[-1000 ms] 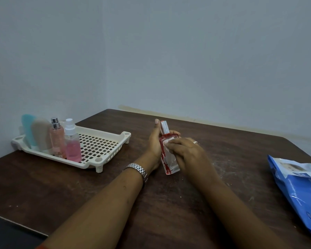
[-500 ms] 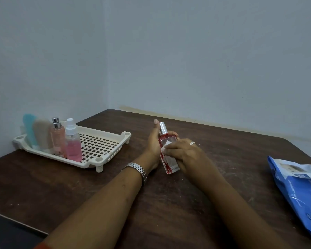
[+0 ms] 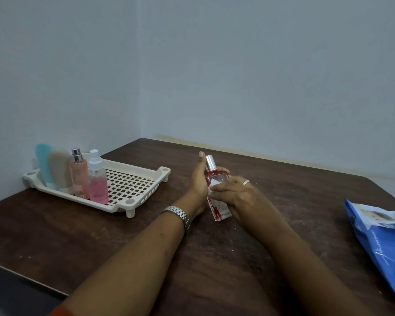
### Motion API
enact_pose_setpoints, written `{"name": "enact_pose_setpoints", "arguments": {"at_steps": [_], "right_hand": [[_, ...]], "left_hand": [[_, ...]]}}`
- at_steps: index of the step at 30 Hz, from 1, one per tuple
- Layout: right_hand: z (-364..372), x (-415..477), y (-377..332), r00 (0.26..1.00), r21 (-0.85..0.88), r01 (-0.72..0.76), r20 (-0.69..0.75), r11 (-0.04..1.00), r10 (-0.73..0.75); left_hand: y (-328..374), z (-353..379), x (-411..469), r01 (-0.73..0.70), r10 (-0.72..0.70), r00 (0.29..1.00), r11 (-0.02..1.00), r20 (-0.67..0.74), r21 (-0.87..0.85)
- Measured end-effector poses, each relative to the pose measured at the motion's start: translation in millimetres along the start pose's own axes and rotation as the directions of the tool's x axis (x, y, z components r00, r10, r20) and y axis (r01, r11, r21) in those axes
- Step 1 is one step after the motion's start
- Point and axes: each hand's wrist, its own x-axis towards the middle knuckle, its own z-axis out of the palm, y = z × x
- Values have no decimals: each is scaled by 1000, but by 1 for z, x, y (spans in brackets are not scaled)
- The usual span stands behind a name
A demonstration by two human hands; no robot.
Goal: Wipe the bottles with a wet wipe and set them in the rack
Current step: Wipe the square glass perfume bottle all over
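A clear glass spray bottle (image 3: 219,209) with red markings and a silver cap is held tilted above the middle of the table. My left hand (image 3: 197,184) grips it from the left side, thumb pointing up. My right hand (image 3: 235,196) presses a small white wet wipe (image 3: 213,185) against the bottle's front. The cream plastic rack (image 3: 132,183) stands at the left. In its left end stand a teal tube (image 3: 42,166), a beige tube (image 3: 59,171), a peach spray bottle (image 3: 78,174) and a pink spray bottle (image 3: 97,181).
A blue wet-wipe pack (image 3: 383,240) lies at the table's right edge. The dark wooden table (image 3: 55,231) sits in a corner of pale walls. The rack's right half holds nothing.
My right hand with the wipe has slid down the bottle's front a little. The bottle and my left hand have stayed almost in place.
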Motion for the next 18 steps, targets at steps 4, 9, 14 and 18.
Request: {"name": "enact_pose_setpoints", "arguments": {"at_steps": [4,9,14,18], "right_hand": [[1,-6,9,1000,54,-9,2,998,9],[5,-6,19,952,280,-238,-124,930,281],[6,-5,13,937,312,-291,-101,904,336],[9,-9,23,891,362,-391,-83,846,447]], "left_hand": [[0,-2,-1,-9,9,1000,1000,24,15],[-3,-4,0,-14,13,999,999,41,42],[-5,-5,1,-32,30,998,999,61,29],[-6,-7,3,-36,35,997,999,67,10]]}}
